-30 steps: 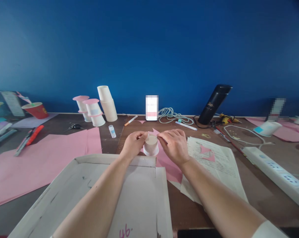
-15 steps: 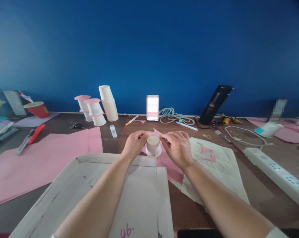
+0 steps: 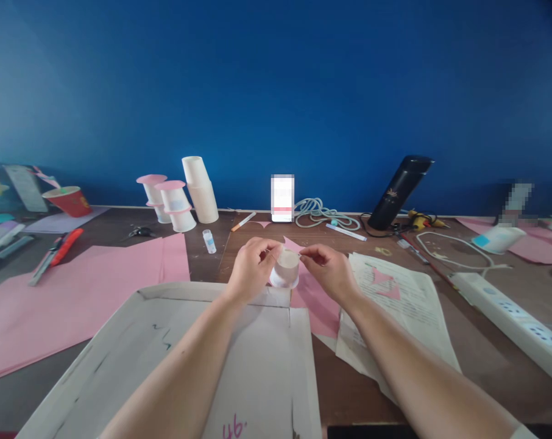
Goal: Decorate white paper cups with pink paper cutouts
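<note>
A small white paper cup stands upside down and slightly tilted over a piece of pink paper on the brown table. My left hand grips the cup's left side with curled fingers. My right hand pinches at the cup's upper right edge; whatever thin thing sits between those fingertips is too small to make out.
A flat grey cardboard tray lies close in front. A large pink sheet covers the left. Stacked paper cups, a glue stick, a phone, a black flask, printed papers and a power strip surround the hands.
The cup has tipped slightly toward the left hand. My right hand has pulled back to the right of the cup, its fingers now pinched at the rim instead of resting over the top.
</note>
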`<state>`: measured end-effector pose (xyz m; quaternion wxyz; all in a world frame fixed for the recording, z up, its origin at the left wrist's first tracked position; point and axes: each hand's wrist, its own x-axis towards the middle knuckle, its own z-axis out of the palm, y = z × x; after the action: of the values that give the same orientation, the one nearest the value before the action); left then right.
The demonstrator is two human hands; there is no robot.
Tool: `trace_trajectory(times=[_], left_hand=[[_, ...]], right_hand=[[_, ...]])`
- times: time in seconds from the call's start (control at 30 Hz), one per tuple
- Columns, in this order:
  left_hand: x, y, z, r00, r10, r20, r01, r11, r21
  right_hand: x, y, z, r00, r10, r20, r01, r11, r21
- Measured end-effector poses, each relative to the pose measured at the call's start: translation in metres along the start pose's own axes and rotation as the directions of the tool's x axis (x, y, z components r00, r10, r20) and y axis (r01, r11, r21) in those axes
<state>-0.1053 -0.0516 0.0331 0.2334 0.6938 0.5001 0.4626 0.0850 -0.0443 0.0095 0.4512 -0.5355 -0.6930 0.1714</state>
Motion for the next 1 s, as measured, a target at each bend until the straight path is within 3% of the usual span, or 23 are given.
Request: trace_trajectory(times=[0.1,0.37,0.5,0.6,0.73,0.87,1.0], left_hand=[[-0.001,0.001,0.0,1.0,0.001,0.004,-0.002,0.999,0.048],[0.003,-0.011,-0.002,0.978,-0.203,-0.056,0.203,0.979,0.003],[0.007,-0.016,-0.005,0.915,-0.395,0.085,0.404,0.887,-0.225],[0.009,-0.018,-0.006,0.868,-0.44,0.231,0.497,0.767,-0.405],[0.009,-0.021,-0.005,0.888,-0.407,0.212,0.459,0.764,-0.454],[0.007,-0.018,-0.004,0.949,-0.314,0.024,0.309,0.918,-0.249],[0.005,-0.011,-0.003,0.982,-0.186,-0.017,0.184,0.979,-0.085]], right_hand=[[0.001,0.0,-0.001,0.998,0.048,0.05,-0.051,0.996,0.072],[0.002,-0.003,-0.004,0.98,0.12,0.157,-0.155,0.96,0.234],[0.002,-0.005,-0.005,0.976,0.13,0.175,-0.172,0.953,0.251],[0.001,-0.004,-0.005,0.976,0.126,0.179,-0.17,0.952,0.256],[0.001,-0.004,-0.006,0.969,0.148,0.196,-0.2,0.939,0.278],[0.001,-0.006,-0.007,0.956,0.199,0.218,-0.267,0.899,0.348],[0.003,-0.006,-0.008,0.909,0.274,0.315,-0.401,0.782,0.477]])
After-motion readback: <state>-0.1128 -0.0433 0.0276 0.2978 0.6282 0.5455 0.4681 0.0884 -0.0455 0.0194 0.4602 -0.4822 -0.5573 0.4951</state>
